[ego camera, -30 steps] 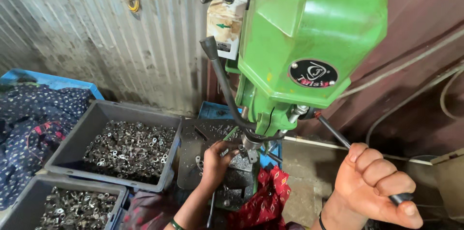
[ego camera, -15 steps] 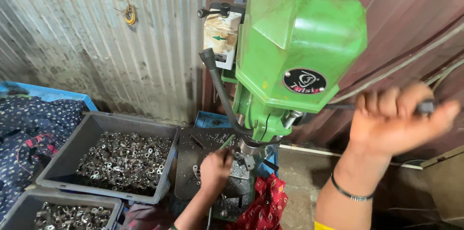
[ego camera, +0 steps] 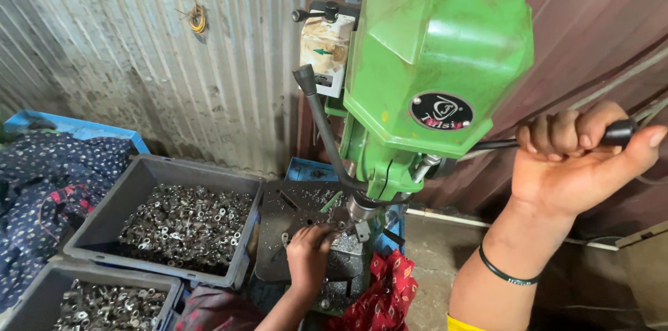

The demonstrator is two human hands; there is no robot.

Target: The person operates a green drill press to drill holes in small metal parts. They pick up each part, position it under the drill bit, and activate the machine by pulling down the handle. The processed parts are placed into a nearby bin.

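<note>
Right hand (ego camera: 577, 164) wraps its grip around the black feed lever (ego camera: 501, 143); left hand (ego camera: 309, 254) pinches a small metal part on the drill table (ego camera: 292, 213), under the spindle (ego camera: 362, 207). Risk, judged: fingers so near the bit could be caught, or the part could spin. Left, a grey bin of parts (ego camera: 174, 223).

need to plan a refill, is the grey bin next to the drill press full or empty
Partly full: the grey plastic bin holds a layer of small metal parts over its floor, well below the rim, with bare inner walls showing above.
</note>
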